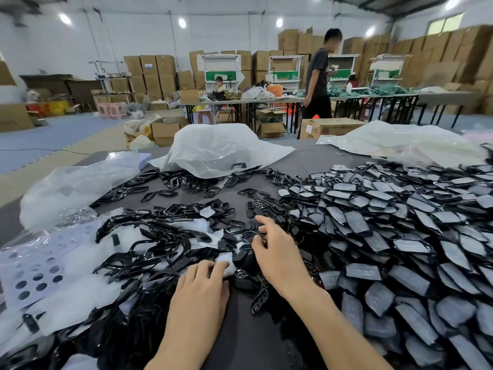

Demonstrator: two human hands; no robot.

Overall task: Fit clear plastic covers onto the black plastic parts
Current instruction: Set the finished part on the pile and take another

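Note:
Loose black plastic frames [149, 252] lie in a heap across the left and middle of the dark table. On the right spreads a large pile of black parts with pale covers fitted [394, 225]. My left hand [202, 287] rests palm down at the table's middle, its fingertips on a small whitish clear piece [225, 260]. Just to the right, my right hand [277, 249] reaches over small black parts [245, 247], with its fingers bent and its thumb against one; what it grips is hidden.
Crumpled clear plastic bags [216, 150] lie at the back of the table, and a perforated sheet [34, 279] lies at the left. Beyond stand long tables, stacked cardboard boxes [149, 73], a walking person [317, 84] and a seated person [219, 89].

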